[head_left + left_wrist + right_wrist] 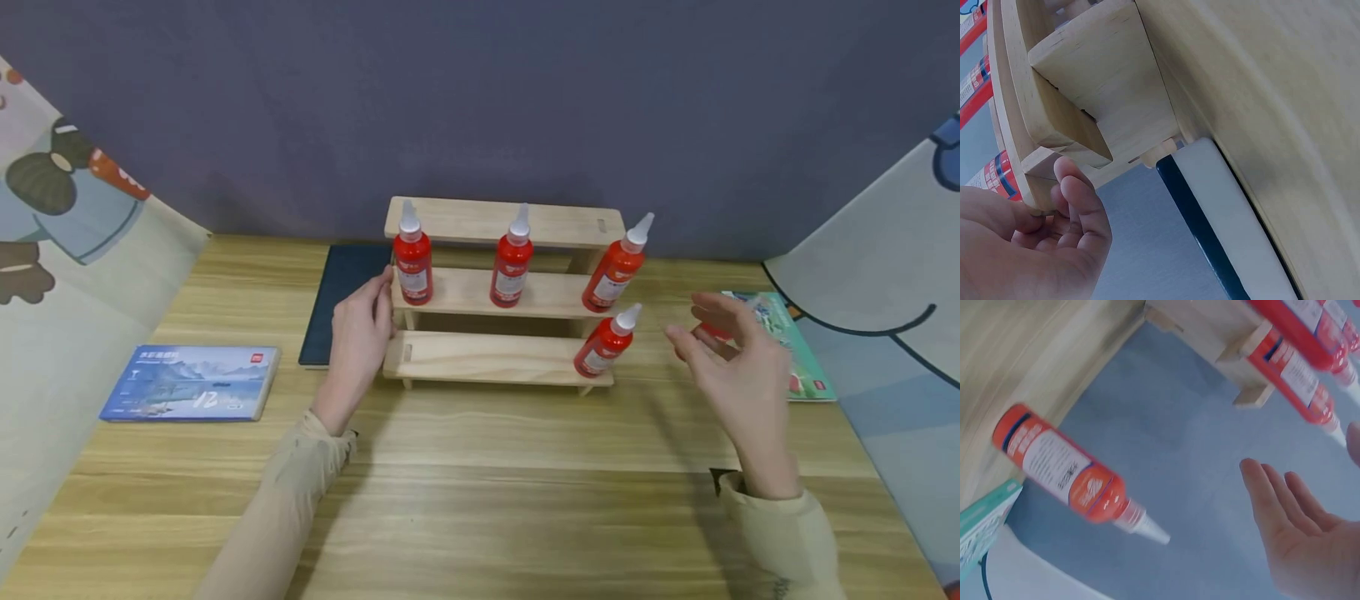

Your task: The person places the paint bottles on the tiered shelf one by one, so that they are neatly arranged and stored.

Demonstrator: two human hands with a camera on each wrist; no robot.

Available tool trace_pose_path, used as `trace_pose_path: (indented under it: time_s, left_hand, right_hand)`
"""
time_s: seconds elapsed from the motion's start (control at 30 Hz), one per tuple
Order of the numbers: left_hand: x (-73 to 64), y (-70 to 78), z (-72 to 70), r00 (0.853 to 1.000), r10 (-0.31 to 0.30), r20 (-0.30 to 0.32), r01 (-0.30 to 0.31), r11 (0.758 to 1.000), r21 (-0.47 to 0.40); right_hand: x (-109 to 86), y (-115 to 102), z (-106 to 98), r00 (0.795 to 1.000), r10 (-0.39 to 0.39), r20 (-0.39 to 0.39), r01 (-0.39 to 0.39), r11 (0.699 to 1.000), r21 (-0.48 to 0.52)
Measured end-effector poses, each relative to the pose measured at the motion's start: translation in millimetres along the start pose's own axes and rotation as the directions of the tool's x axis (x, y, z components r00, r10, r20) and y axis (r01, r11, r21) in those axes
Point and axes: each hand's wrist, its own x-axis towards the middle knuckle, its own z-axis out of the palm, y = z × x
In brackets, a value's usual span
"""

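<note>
A stepped wooden rack (480,357) carries several red squeeze bottles with pale pointed caps. On its middle step stand a left bottle (415,267), a centre bottle (512,268) and a right bottle (615,271); another bottle (600,348) is on the right end of the lowest step. My left hand (362,321) grips the left end of the middle step; its thumb and curled fingers meet at the board in the left wrist view. Right of the rack, my right hand (738,358) is raised with nothing in it. A separate bottle (1060,464) stands on the table, mostly hidden behind that hand in the head view.
A dark blue flat book or box (348,292) lies left of the rack, partly behind my left hand. Further left is a blue paint box (191,383) with a landscape. At the right lies a green book (806,367). A dark panel (480,100) rises behind.
</note>
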Motion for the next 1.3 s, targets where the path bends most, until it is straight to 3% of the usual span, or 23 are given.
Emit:
trace_pose_path:
  time_s: [0.13, 0.3, 0.47, 0.67, 1.3]
  left_hand:
    - [-0.4, -0.2, -0.3, 1.000, -0.007, 0.007, 0.007, 1.000, -0.001]
    - [-0.3, -0.1, -0.3, 1.000, -0.010, 0.007, 0.010, 1.000, -0.004]
    - [0.1, -0.5, 0.3, 1.000, -0.008, 0.004, 0.008, 1.000, 0.001]
    - [-0.1, -0.4, -0.1, 1.000, -0.004, 0.003, 0.004, 1.000, -0.005]
    - [-0.4, -0.7, -0.1, 1.000, 0.002, 0.002, -0.002, 1.000, -0.004]
  right_hand:
    - [2.7, 7.9, -8.9, 0.998, -0.006, -0.058, 0.008, 1.000, 0.025]
    - [3.4, 17.3, -18.2, 0.992, -0.057, -0.114, 0.051, 0.997, -0.052]
    - [3.6, 24.2, -23.8, 0.990, -0.035, -0.138, 0.020, 0.994, -0.107]
    - [2.8, 31.5, -29.0, 0.993, -0.023, -0.117, -0.001, 0.980, -0.197]
    - [12.0, 67.8, -27.5, 0.991, 0.126, -0.037, -0.131, 0.961, -0.245]
